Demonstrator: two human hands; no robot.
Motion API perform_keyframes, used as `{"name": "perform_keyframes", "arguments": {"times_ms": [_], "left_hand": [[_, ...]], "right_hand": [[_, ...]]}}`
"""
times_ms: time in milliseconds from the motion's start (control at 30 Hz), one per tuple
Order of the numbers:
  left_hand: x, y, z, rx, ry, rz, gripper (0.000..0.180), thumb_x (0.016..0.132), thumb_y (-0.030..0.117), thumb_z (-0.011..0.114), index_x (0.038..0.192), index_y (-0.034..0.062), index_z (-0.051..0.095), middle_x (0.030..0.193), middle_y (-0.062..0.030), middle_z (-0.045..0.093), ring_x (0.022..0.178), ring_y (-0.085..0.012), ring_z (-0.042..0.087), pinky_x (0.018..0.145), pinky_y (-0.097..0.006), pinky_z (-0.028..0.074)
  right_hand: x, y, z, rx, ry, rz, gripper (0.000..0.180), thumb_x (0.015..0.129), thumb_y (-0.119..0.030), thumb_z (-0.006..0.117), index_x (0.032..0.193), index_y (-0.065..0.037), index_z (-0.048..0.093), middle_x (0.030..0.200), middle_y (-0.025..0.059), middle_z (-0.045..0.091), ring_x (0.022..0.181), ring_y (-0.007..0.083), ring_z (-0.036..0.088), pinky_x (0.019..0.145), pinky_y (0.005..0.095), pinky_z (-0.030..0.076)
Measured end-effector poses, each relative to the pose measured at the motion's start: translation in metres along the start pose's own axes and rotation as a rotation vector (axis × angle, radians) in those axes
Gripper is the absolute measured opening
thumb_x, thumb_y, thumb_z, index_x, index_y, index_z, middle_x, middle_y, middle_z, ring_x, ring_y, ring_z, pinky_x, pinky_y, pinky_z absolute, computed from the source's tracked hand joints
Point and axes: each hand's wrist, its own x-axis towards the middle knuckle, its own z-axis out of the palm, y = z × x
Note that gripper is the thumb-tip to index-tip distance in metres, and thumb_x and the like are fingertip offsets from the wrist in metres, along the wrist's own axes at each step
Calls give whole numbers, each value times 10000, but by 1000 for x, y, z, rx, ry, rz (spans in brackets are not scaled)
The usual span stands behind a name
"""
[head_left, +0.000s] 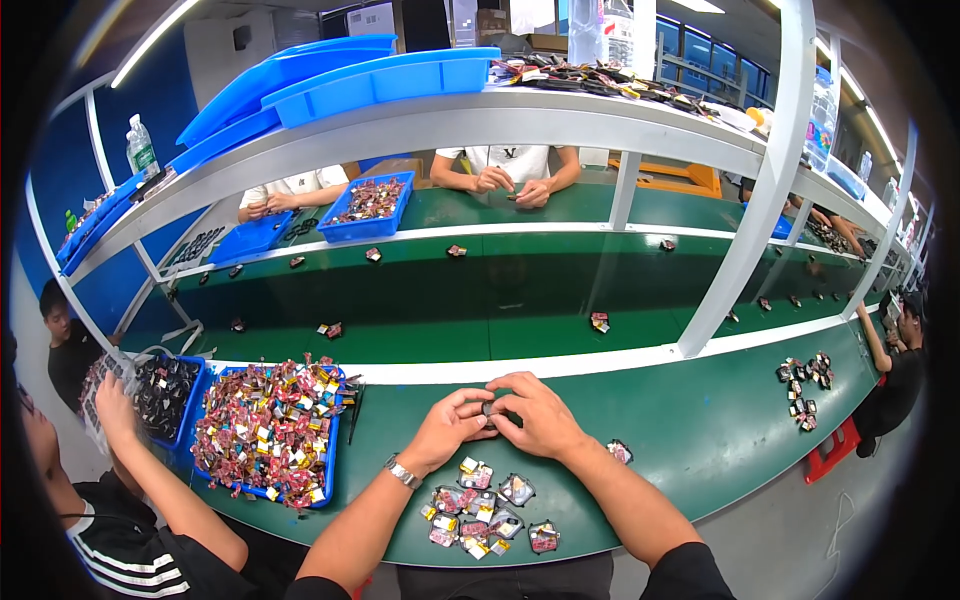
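My left hand [448,428], with a metal watch at its wrist, and my right hand [540,415] meet over the green bench. Between their fingertips they pinch a small dark part [489,409], mostly covered by the fingers; its exact kind I cannot make out. Closer to me lies a loose group of black-rimmed plastic housings [476,508] with red circuit boards and white and yellow pieces in them. One more housing [619,451] rests beside my right forearm. To the left, a blue tray [333,455] is heaped with red boards and white and yellow pieces.
A second blue tray [190,408] holds black parts; a co-worker's hand [118,408] holds a clear plastic bag there. Past a white rail [430,372], scattered units lie on a green conveyor belt [530,280]. A slanted post [750,190] and overhead shelf [400,125] stand ahead. Several units [803,390] lie right.
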Motion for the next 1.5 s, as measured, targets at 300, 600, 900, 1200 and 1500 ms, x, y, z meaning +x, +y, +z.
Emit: {"name": "perform_keyframes", "arguments": {"times_ms": [300,600,900,1200,1500], "left_hand": [[0,-1,1,-12,62,-26,292,962,46,514,1250,16,470,1140,-114,611,1071,-189,610,923,-337,534],[0,-5,-4,-100,26,12,291,968,82,524,1247,19,470,1159,-120,598,1087,-204,603,946,-363,525],[1,-4,-4,-114,49,-13,264,960,70,536,1216,21,493,1154,-110,599,1082,-206,605,945,-360,525],[1,-3,-4,-137,53,-10,265,961,64,533,1218,15,491,1180,-133,599,1086,-214,606,939,-361,529],[2,-12,-8,-99,47,59,240,956,60,543,1186,7,495,1192,-136,601,1081,-201,613,936,-342,529]], "right_hand": [[-3,-2,1,49,22,-2,111,773,-100,704,874,-59,685,1167,83,594,1132,278,535,921,377,476],[-4,-4,10,128,36,71,80,798,-99,684,862,-51,684,1168,78,598,1129,274,533,941,369,458],[-7,-1,15,155,56,124,111,808,-96,683,912,-60,697,1157,76,610,1110,274,542,935,366,458],[-7,-3,18,142,81,144,139,794,-102,704,930,-76,717,1141,71,625,1104,273,551,922,362,467],[-9,-7,26,175,178,136,165,761,-75,715,924,-91,737,1154,73,649,1119,279,560,950,377,462]]}}
